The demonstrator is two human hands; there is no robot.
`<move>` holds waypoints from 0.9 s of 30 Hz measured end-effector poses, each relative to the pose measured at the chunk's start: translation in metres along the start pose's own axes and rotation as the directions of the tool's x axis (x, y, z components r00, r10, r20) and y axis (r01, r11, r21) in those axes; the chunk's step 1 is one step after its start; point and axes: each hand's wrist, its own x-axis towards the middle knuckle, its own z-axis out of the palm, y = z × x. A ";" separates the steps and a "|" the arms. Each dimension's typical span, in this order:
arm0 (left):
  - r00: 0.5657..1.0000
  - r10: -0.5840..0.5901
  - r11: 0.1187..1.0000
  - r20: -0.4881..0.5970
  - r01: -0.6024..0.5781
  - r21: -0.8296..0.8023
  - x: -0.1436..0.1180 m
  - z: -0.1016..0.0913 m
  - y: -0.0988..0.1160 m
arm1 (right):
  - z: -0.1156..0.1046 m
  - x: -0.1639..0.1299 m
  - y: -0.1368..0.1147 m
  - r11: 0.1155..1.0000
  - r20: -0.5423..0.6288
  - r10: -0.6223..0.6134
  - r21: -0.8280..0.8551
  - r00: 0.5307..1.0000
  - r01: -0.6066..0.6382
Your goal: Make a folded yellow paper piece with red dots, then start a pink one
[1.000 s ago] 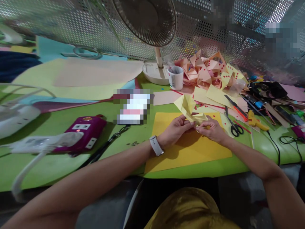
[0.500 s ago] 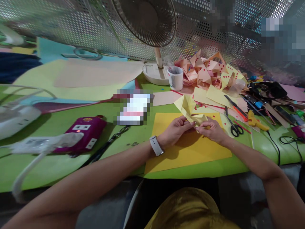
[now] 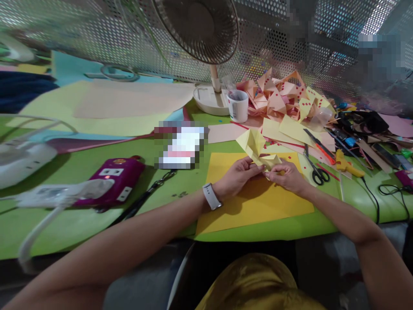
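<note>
Between my two hands is a pale yellow folded paper piece [image 3: 253, 145], its pointed flaps standing up. My left hand [image 3: 238, 175], with a white watch band on the wrist, pinches its near left part. My right hand [image 3: 288, 175] closes on its right edge, thumb and fingers pressed together. Both sets of fingertips nearly meet at the front of the fold and hide part of it. Beneath the hands lies a yellow-orange paper sheet [image 3: 258, 211] on the green table [image 3: 174, 215].
Right of the sheet lie scissors [image 3: 320, 175], an orange cutter [image 3: 324, 150] and a yellow glue gun [image 3: 349, 164]. Behind are a pile of folded pink papers [image 3: 274, 92], a white cup [image 3: 238, 106] and a fan [image 3: 200, 30]. A lit phone [image 3: 182, 148] and a purple power block [image 3: 112, 178] are left.
</note>
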 end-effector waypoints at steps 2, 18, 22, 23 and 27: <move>1.000 -0.002 1.000 0.000 0.002 0.007 0.000 -0.001 -0.001 | 0.000 0.000 -0.001 0.999 0.017 0.028 0.029 0.999 -0.029; 1.000 -0.019 1.000 0.005 0.019 -0.002 0.000 -0.001 -0.001 | -0.001 0.001 -0.006 0.992 0.047 0.077 0.101 0.996 -0.082; 1.000 -0.021 1.000 -0.002 0.021 0.007 0.000 -0.001 0.000 | -0.002 0.001 -0.007 0.991 0.055 0.083 0.104 0.995 -0.089; 1.000 -0.022 1.000 0.001 0.022 0.006 0.000 -0.001 0.000 | -0.002 0.001 -0.007 0.990 0.059 0.084 0.108 0.995 -0.090; 1.000 -0.017 1.000 0.001 0.017 0.001 -0.001 0.000 0.001 | -0.003 0.000 -0.007 0.988 0.077 0.089 0.117 0.993 -0.098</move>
